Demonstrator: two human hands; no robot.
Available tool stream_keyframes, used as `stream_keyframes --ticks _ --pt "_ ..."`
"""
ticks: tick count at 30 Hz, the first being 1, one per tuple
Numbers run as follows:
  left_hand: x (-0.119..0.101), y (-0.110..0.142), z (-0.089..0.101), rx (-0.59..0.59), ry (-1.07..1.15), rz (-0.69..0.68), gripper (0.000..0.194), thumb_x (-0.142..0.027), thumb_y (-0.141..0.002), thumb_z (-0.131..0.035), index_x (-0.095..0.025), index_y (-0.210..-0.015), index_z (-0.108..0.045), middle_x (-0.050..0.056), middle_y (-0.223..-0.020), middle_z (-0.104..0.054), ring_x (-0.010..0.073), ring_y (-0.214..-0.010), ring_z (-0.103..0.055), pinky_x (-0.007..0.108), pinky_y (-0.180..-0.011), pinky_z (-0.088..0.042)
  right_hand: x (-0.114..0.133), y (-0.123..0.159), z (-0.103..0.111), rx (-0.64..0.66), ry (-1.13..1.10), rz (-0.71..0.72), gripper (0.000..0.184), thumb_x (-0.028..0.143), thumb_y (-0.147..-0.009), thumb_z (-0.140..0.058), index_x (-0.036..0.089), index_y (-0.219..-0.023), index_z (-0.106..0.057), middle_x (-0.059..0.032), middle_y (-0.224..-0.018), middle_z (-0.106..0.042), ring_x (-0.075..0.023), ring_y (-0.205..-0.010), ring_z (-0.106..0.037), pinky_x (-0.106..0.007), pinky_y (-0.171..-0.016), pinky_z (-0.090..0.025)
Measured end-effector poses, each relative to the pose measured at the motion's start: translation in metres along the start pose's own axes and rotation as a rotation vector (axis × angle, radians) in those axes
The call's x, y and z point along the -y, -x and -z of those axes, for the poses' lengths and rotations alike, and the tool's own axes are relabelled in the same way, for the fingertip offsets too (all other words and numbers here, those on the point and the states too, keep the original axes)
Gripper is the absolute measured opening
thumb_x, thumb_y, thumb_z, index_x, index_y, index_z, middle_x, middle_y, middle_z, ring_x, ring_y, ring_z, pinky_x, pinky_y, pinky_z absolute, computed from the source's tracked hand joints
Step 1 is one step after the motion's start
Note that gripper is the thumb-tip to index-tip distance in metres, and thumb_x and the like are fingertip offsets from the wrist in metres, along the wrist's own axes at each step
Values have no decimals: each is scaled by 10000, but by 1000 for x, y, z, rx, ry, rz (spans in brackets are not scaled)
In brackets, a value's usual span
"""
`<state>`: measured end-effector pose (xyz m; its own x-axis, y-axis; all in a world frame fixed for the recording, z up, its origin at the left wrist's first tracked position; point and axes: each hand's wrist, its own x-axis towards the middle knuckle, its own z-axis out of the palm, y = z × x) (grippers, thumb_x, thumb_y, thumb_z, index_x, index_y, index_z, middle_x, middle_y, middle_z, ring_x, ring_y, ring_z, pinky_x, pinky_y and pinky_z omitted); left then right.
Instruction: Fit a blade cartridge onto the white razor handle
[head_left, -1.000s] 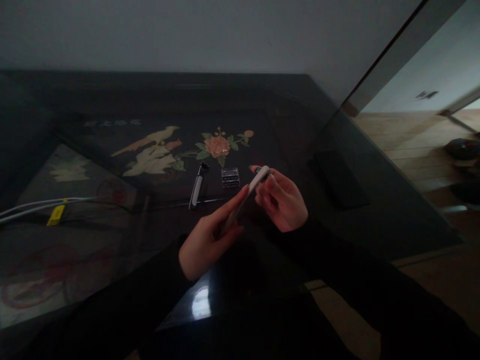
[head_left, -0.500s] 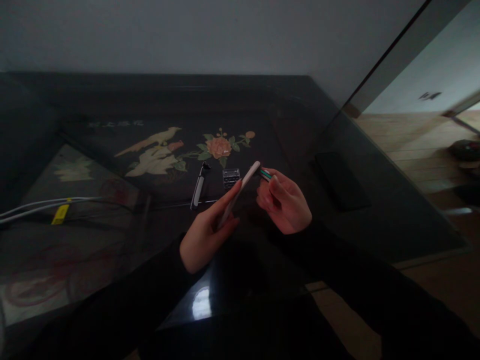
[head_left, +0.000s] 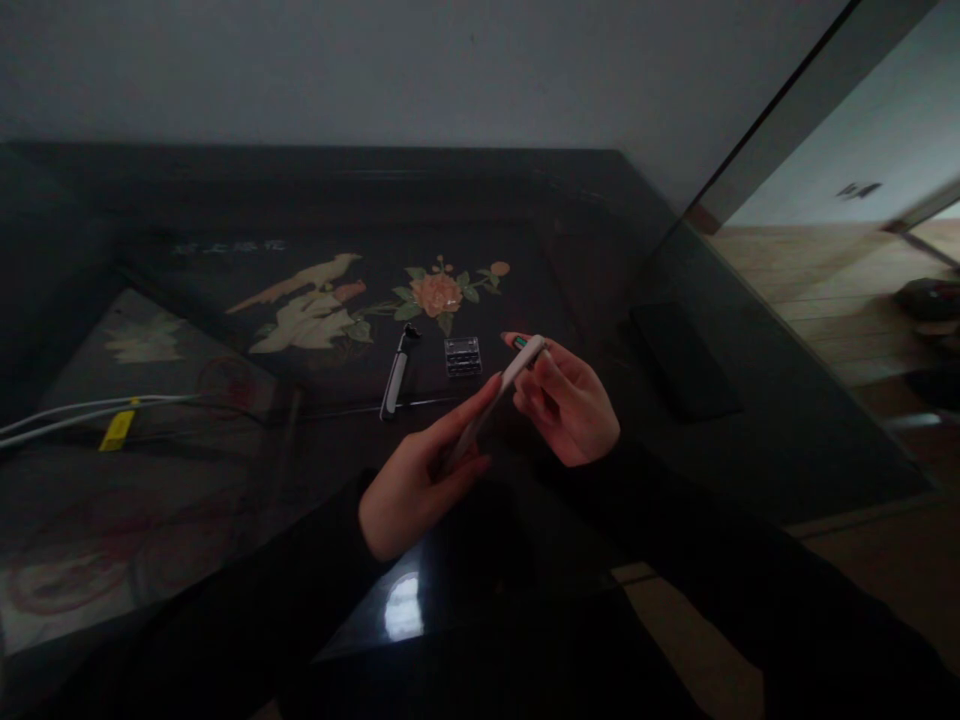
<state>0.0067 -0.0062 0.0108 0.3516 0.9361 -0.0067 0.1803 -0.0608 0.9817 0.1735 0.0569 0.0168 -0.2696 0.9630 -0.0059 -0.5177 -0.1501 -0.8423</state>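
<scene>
My left hand [head_left: 420, 470] is closed around a slim whitish bar [head_left: 517, 366], its rounded tip slanting up to the right. At that tip is a small dark piece with a green strip [head_left: 520, 342], pinched by my right hand [head_left: 574, 400]; the bar partly covers it. I cannot tell whether the two are joined. On the dark glass tabletop beyond lies a grey-and-black razor handle [head_left: 396, 378] with a black head end. Beside it sits a small clear case [head_left: 463, 356] with dark pieces inside.
A black phone-like slab [head_left: 682, 360] lies on the right of the glass table [head_left: 585, 210]. White cables [head_left: 67, 415] with a yellow tag [head_left: 118, 428] cross the left side. Behind the table stands a grey wall [head_left: 337, 80].
The whitish bar has shifted right and slightly down with my left hand, now overlapping the right fingers. The green-striped piece has moved left and shows beyond the bar's tip; the case is fully uncovered.
</scene>
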Motion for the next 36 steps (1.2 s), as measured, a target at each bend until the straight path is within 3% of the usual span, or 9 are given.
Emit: stream_keyframes --ticks 8,16,25,36 --pt "0 -4 1 -77 -67 -36 646 -136 -838 -547 -214 -1452 -365 -23 -739 -548 84 -589 -431 193 -603 -440 0 -1 -1 37 4 20 391 457 -689 -761 168 -923 -642 103 -448 -441 -43 -382 -282 -232 -400 -154" --pt "3 -5 4 -119 -102 -5 650 -145 -853 -541 -238 -1464 -339 -35 -697 -464 91 -588 -416 186 -540 -393 2 2 -2 52 -19 18 381 436 -680 -778 173 -902 -614 102 -460 -468 -41 -381 -303 -223 -396 -164" --pt "0 -2 1 -46 -62 4 660 -132 -857 -535 -246 -1471 -322 -47 -674 -392 90 -579 -361 184 -536 -355 0 0 -1 18 25 28 369 446 -686 -766 173 -878 -607 103 -457 -448 -38 -379 -287 -232 -398 -162" --pt "0 0 1 -39 -93 -37 644 -137 -856 -548 -236 -1460 -349 -39 -679 -482 96 -579 -417 188 -559 -405 0 -1 0 8 30 27 419 465 -672 -768 170 -946 -652 103 -476 -445 -29 -375 -277 -226 -393 -165"
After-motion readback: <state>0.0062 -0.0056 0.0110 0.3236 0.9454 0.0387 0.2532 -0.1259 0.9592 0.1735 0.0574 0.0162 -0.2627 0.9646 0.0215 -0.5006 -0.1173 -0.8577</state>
